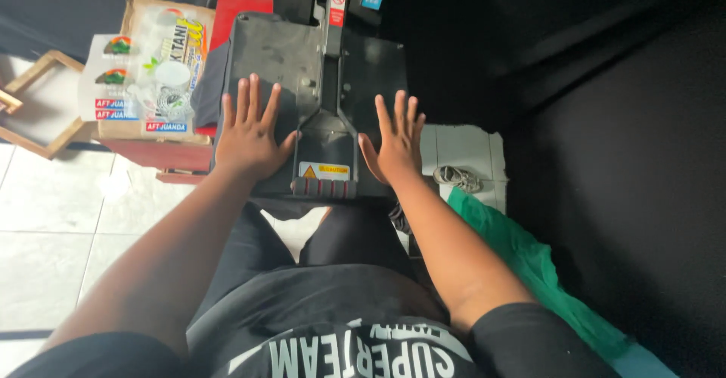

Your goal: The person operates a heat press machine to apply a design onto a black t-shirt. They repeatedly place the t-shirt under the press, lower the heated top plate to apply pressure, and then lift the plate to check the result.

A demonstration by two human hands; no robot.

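Backdrop: black fabric fills the right side and top, draped down to the floor.
Floor: pale tiles, visible left and between the knees.
Press: dark heat press sits straight ahead on a red stand; top plate is down flat, handle arm runs down its middle to a ribbed grip at the near edge.
Green cloth: bunched green fabric on the floor to the right, just beside the right forearm.
Printed sheets: stack of transfer prints on a cardboard piece, left of the press, touching its side.
Left hand: left hand palm-down on the plate left of the handle, fingers spread wide, holding nothing.
Right hand: right hand flat on the plate right of the handle, fingers straight and fairly close, holding nothing.
Progress: judging by the lowered plate, closing looks done; both hands bear on it, grip untouched. Whatever lies under the plate is hidden, apart from a dark cloth edge at its left.
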